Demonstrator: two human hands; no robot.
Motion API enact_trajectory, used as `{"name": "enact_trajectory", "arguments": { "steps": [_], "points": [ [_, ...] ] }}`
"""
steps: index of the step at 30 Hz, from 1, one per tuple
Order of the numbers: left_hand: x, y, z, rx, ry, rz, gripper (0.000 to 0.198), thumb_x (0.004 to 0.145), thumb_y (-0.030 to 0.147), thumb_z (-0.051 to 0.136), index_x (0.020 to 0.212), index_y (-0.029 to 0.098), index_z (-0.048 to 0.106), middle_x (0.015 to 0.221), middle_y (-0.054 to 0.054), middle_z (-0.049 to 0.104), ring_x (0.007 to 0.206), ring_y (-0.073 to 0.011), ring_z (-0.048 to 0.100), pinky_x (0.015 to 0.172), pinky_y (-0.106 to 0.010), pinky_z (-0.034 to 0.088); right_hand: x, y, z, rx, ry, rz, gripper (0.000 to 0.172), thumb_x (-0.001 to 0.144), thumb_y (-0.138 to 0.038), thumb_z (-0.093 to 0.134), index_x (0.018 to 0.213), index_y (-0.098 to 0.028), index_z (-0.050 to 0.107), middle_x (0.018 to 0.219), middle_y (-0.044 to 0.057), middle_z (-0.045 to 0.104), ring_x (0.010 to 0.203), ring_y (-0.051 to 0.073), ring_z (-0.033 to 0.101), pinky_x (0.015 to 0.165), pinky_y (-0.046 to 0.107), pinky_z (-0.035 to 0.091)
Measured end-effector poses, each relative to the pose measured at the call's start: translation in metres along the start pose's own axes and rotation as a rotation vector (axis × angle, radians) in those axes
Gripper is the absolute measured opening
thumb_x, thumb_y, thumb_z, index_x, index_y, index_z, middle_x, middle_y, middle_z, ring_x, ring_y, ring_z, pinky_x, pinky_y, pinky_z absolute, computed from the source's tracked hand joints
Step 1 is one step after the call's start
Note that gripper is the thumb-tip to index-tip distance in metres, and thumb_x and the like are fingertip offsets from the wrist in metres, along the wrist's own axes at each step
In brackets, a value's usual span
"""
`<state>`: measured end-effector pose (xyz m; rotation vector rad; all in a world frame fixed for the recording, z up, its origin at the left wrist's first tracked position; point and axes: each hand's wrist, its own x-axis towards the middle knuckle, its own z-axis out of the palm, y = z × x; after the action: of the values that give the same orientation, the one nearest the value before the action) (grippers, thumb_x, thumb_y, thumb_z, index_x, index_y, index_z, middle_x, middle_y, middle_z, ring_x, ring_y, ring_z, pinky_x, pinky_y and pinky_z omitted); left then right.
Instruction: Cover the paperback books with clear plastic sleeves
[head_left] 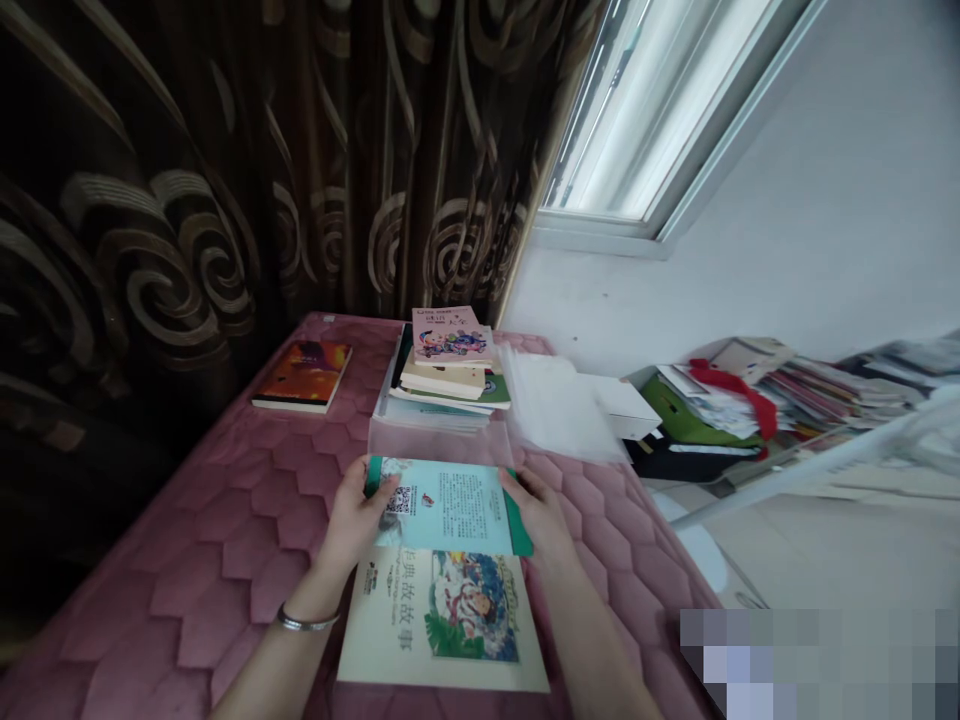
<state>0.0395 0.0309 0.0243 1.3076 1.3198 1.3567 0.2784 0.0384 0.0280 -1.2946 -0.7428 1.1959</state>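
Between my two hands is a teal book [457,508] with a QR code and green edges, held over the bed. My left hand [363,505] grips its left edge, thumb on top. At the right edge, my right hand [541,510] pinches it the same way. Below it lies a cream book [390,640] with a colourful illustration, its upper part hidden by the teal one. Just beyond my hands, a clear plastic sheet [442,440] spreads in front of a stack of books topped by a pink book [450,336].
An orange book [304,376] lies at the left on the pink quilted bed cover [202,560]. Translucent plastic sheets [559,400] sit right of the stack. Beyond the bed are piled papers [705,400] with a red strip. A dark curtain [300,150] hangs behind.
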Motion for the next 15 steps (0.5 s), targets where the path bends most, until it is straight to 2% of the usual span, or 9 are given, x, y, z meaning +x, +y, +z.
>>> {"name": "enact_trajectory", "arguments": {
  "steps": [4, 7, 11, 15],
  "points": [
    [-0.001, 0.002, 0.001, -0.003, 0.012, -0.003, 0.025, 0.078, 0.040, 0.061, 0.092, 0.020, 0.054, 0.081, 0.001, 0.063, 0.074, -0.0138, 0.059, 0.070, -0.024, 0.048, -0.003, -0.002, -0.003, -0.003, -0.034, 0.084, 0.044, 0.050, -0.051, 0.081, 0.071, -0.016, 0.066, 0.057, 0.002, 0.066, 0.051, 0.018, 0.060, 0.048, 0.028, 0.047],
    [-0.001, 0.004, 0.001, 0.002, 0.019, -0.008, 0.025, 0.078, 0.040, 0.060, 0.092, 0.020, 0.054, 0.079, 0.002, 0.062, 0.073, -0.0139, 0.058, 0.069, -0.024, 0.048, 0.000, 0.003, -0.006, -0.011, -0.064, 0.077, 0.043, 0.052, -0.052, 0.081, 0.069, -0.016, 0.065, 0.057, 0.001, 0.065, 0.050, 0.016, 0.058, 0.049, 0.028, 0.047],
    [-0.002, 0.007, 0.001, 0.036, 0.041, -0.013, 0.024, 0.077, 0.040, 0.060, 0.089, 0.020, 0.054, 0.077, 0.001, 0.061, 0.072, -0.0142, 0.057, 0.067, -0.024, 0.047, 0.003, 0.008, -0.007, -0.075, -0.036, 0.039, 0.046, 0.051, -0.057, 0.079, 0.067, -0.016, 0.064, 0.054, -0.001, 0.062, 0.050, 0.016, 0.057, 0.048, 0.026, 0.045],
    [-0.001, 0.005, 0.001, 0.045, 0.037, 0.004, 0.024, 0.078, 0.041, 0.060, 0.088, 0.020, 0.055, 0.076, 0.002, 0.061, 0.071, -0.0148, 0.058, 0.066, -0.025, 0.048, 0.000, 0.000, -0.008, -0.032, -0.065, 0.101, 0.043, 0.053, -0.054, 0.080, 0.066, -0.017, 0.064, 0.053, -0.001, 0.063, 0.049, 0.015, 0.057, 0.048, 0.026, 0.045]
  ]
}}
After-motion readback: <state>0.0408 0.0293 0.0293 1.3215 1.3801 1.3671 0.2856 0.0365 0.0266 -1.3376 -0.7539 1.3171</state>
